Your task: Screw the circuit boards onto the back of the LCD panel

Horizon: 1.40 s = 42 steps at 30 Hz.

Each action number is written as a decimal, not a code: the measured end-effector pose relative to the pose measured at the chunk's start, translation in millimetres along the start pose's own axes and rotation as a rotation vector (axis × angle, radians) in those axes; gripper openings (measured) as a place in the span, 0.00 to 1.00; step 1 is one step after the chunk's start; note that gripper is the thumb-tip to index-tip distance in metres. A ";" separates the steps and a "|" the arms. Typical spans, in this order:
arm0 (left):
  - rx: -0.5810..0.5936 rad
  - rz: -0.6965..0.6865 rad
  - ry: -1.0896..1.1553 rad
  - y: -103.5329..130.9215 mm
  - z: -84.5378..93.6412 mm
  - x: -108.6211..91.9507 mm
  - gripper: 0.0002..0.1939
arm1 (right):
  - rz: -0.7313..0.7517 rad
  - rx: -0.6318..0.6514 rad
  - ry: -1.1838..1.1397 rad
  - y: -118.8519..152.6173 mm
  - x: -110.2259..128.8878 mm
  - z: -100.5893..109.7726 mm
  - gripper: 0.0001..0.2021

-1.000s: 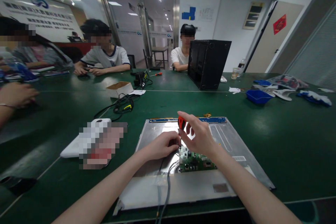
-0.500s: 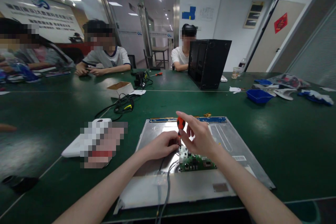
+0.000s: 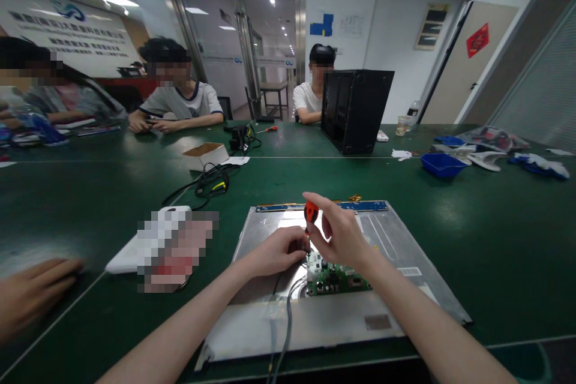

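Observation:
A metal panel (image 3: 256,336) lies flat on the green table, with a green circuit board (image 3: 333,279) on it and grey cables (image 3: 289,312) running to the near edge. Upright over the board's upper left corner stands a red and black screwdriver (image 3: 310,212). My right hand (image 3: 342,231) grips its handle between thumb and fingers, the index finger raised over the top. The fingers of my left hand (image 3: 283,249) are pinched around the lower shaft near the tip. What the tip meets is too small to tell.
Another person's hand (image 3: 40,291) is at the left edge, near a white device (image 3: 130,252). Beyond are black cables (image 3: 209,183), an open box (image 3: 206,156), a black computer case (image 3: 360,111) and a blue tray (image 3: 443,165). Several people sit across the table.
Another person's hand has come further in from the left, and the dark object that lay there is no longer seen. My hands have barely moved.

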<state>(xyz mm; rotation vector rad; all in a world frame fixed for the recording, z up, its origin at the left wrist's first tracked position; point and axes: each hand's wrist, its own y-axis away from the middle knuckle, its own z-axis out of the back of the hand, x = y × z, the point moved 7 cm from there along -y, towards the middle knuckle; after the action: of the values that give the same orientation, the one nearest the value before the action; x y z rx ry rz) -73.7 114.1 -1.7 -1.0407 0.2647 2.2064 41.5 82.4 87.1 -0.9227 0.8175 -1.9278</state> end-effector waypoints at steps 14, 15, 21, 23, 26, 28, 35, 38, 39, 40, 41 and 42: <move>0.014 0.010 -0.019 -0.9 -1.7 4.8 0.03 | -0.007 -0.034 0.079 1.4 -7.9 -1.2 0.23; 0.015 0.010 -0.013 -1.0 -1.7 4.2 0.03 | -0.005 -0.019 0.068 1.1 -7.3 -1.0 0.24; 0.010 0.013 -0.011 0.1 -1.8 2.9 0.06 | -0.007 0.017 0.037 -0.3 -4.6 -0.9 0.27; 0.004 0.010 -0.018 0.2 -1.5 3.5 0.06 | -0.008 -0.006 0.053 -0.4 -5.0 -0.9 0.25; 0.005 -0.002 -0.019 -0.4 -1.2 3.9 0.05 | -0.001 -0.045 0.073 0.0 -5.7 -0.8 0.22; 0.010 -0.012 -0.009 -0.8 -1.1 3.0 0.04 | 0.007 -0.053 0.081 0.4 -5.6 -0.9 0.20; 0.005 -0.005 -0.009 -0.6 -1.1 3.2 0.04 | 0.007 0.002 0.018 0.5 -4.3 -2.4 0.24; 0.014 0.007 -0.008 -0.7 -2.4 6.4 0.05 | -0.014 0.002 0.015 0.7 -5.6 -3.1 0.25; 0.015 0.009 -0.009 -0.8 -2.5 7.0 0.05 | -0.024 -0.001 0.022 0.8 -6.6 -3.4 0.25; 0.012 0.010 -0.011 -0.9 -2.3 7.2 0.06 | -0.034 -0.006 0.030 1.0 -7.5 -3.7 0.24; 0.008 0.010 -0.013 -0.9 -1.9 6.8 0.06 | -0.040 -0.015 0.039 1.1 -8.3 -3.7 0.23; 0.004 0.009 -0.014 -1.0 -1.5 6.1 0.05 | -0.040 -0.029 0.048 1.1 -8.7 -3.3 0.22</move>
<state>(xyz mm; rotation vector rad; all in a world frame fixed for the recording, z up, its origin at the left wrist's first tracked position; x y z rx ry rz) -74.9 117.1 -7.2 -1.0232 0.2687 2.2197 42.6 90.2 81.9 -0.9191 0.8625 -1.9842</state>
